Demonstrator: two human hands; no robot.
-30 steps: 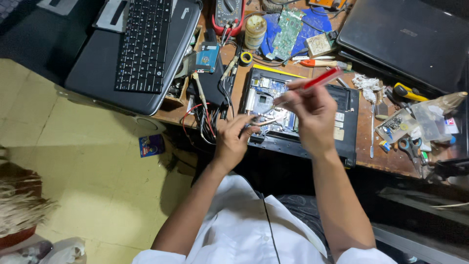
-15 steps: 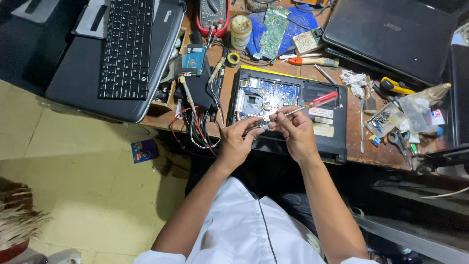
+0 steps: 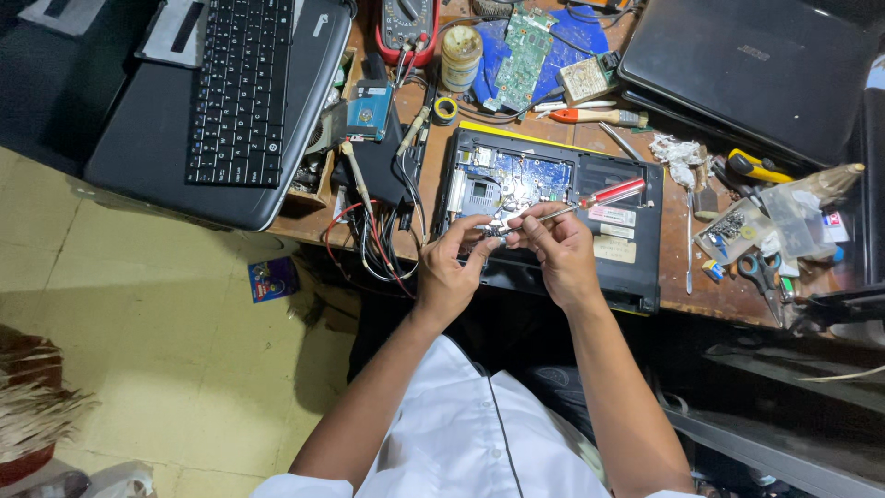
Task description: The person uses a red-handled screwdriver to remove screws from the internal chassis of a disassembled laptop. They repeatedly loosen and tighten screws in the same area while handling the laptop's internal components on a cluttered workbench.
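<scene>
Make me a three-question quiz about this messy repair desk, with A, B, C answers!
1. Where is the opened laptop?
A. on the floor
B. under the hands
C. on the keyboard

2. What colour is the held screwdriver's handle?
A. red
B. green
C. white

3. The right hand is:
A. empty
B. holding the screwdriver
C. holding scissors

Answers: 1 B, both hands work over it, the left hand at its edge. 2 A, the handle shows red. 3 B, its fingers pinch the shaft.
</scene>
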